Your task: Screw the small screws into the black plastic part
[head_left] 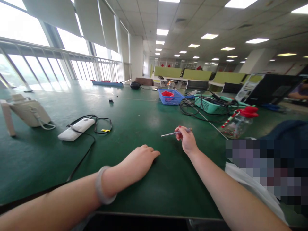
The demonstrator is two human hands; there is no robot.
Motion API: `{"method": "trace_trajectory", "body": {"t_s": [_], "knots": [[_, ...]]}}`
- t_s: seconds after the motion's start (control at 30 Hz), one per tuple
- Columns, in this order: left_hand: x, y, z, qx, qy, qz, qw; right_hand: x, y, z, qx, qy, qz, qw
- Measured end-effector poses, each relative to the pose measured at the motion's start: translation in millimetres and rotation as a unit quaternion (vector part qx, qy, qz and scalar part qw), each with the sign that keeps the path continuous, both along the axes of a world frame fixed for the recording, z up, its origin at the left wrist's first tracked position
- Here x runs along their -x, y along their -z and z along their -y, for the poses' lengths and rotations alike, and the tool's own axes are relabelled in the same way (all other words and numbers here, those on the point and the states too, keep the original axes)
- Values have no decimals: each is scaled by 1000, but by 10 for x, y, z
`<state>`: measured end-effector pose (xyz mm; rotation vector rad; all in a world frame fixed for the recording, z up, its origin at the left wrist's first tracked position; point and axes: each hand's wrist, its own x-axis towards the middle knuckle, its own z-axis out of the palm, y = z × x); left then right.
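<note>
My right hand (186,140) is closed around the handle of a screwdriver (168,134) with a thin metal shaft. The shaft points left, just above the green tabletop (134,128). To its left, my left hand (141,159) rests low over the table, a grey band on the wrist. Its fingers curl down and under, and the thumb points right toward the screwdriver's tip. A small dark patch shows below the thumb. Whatever the left fingers hold, if anything, is hidden beneath the hand.
On the left are a white power bank (76,129) with a black cable and a beige bag (32,112). A tiny black part (111,101) lies farther back. A blue basket (170,100), a green basket (208,106) with cables and a red-lidded bottle (238,125) stand right.
</note>
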<state>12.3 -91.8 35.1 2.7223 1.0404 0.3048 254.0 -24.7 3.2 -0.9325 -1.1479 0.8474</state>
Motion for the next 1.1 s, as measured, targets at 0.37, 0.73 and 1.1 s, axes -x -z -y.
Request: {"method": "trace_trajectory", "body": {"t_s": [0.37, 0.73, 1.1], "knots": [[-261, 199, -842, 48, -75, 124, 988, 44, -157, 171, -63, 31, 114, 991], [-221, 287, -846, 34, -89, 141, 985, 208, -308, 472, -180, -27, 326, 928], [-220, 338, -879, 9, -71, 139, 988, 282, -311, 468, -274, -19, 511, 814]]}}
